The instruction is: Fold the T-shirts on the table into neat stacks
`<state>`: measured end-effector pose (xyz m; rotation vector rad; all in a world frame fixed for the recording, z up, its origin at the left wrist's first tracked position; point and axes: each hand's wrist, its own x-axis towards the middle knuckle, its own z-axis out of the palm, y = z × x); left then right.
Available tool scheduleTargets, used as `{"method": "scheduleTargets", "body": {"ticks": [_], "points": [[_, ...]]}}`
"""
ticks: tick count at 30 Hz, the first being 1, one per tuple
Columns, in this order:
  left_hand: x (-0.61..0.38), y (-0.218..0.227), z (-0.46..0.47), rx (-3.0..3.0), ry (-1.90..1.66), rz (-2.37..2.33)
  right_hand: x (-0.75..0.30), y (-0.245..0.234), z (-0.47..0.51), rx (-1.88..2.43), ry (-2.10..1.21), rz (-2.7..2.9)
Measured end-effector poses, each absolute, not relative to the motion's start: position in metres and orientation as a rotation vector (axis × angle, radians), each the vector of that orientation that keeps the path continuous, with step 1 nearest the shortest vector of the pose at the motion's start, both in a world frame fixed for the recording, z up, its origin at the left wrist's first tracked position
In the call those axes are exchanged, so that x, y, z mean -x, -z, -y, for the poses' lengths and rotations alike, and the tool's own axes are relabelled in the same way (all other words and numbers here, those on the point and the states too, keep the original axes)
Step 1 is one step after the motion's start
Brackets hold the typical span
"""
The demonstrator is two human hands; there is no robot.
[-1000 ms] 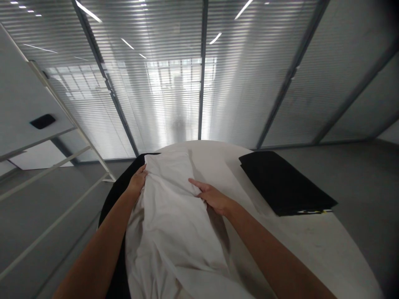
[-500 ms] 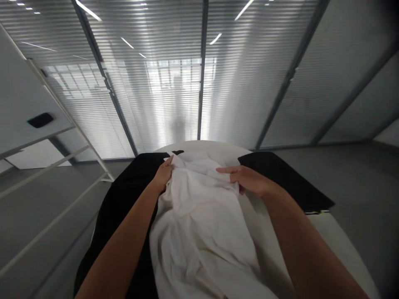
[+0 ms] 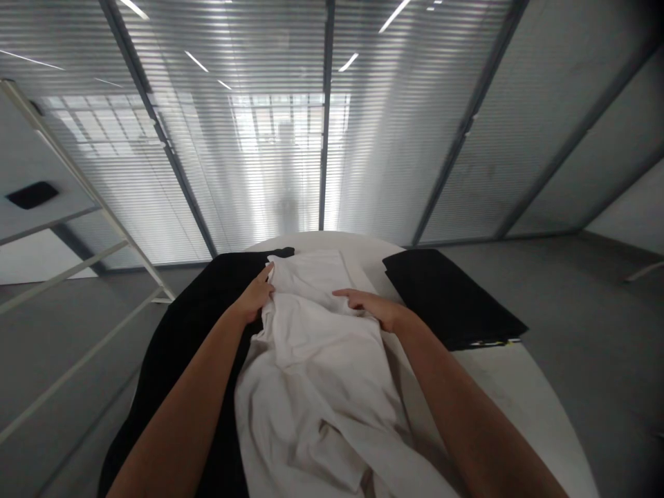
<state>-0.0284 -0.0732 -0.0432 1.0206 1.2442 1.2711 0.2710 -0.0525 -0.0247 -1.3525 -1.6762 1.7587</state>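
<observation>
A crumpled white garment [image 3: 316, 360] lies along the middle of a round white table [image 3: 519, 394]. My left hand [image 3: 254, 297] rests on the garment's far left edge, fingers together against the cloth. My right hand [image 3: 371, 306] lies on its far right part, fingers stretched forward and flat. A black cloth [image 3: 187, 332] is spread under the garment on the left side of the table.
A folded black stack [image 3: 446, 297] sits at the right of the table with a yellow-marked edge at its near corner. Glass walls with blinds stand behind the table. A white slanted rail frame [image 3: 77, 256] runs along the left. Grey floor surrounds the table.
Both hands slid the white garment rightward off the black cloth, then settled lower on it. My right hand dropped from a raised grip to lying flat.
</observation>
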Motion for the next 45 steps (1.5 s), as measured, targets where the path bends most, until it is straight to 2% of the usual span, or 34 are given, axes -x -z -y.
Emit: {"method": "scheduleTargets", "body": {"ticks": [3,6,10,16,20,29,32,35,41,45], "points": [[0.032,0.042,0.073,-0.975,-1.209,-1.272,-0.272,0.025,0.052,1.334,-1.958,1.623],[0.034,0.045,0.071,-0.964,-1.112,-1.301,-0.280,0.023,0.050,1.266,-1.977,1.702],[0.030,0.049,0.071,-1.003,-1.060,-1.319,-0.286,0.028,0.043,1.306,-1.845,1.774],[0.024,0.044,0.073,-0.963,-1.073,-1.324,-0.261,0.046,0.029,1.310,-1.564,1.504],[0.024,0.043,0.073,-0.981,-1.095,-1.397,-0.244,0.052,0.021,1.325,-1.514,1.485],[0.016,0.053,0.063,-1.117,-1.261,-1.353,-0.258,0.040,0.024,1.378,-1.250,1.500],[0.008,0.057,0.057,-1.279,-1.365,-1.340,-0.260,0.029,0.029,1.270,-1.229,1.393],[0.003,0.057,0.054,-1.366,-1.317,-1.482,-0.262,0.025,0.026,1.282,-1.215,1.336],[0.001,0.053,0.056,-1.346,-1.199,-1.584,-0.268,0.045,0.008,1.581,-1.004,1.658],[0.001,0.056,0.056,-1.303,-1.157,-1.572,-0.276,0.060,0.005,1.538,-1.099,1.666]]}}
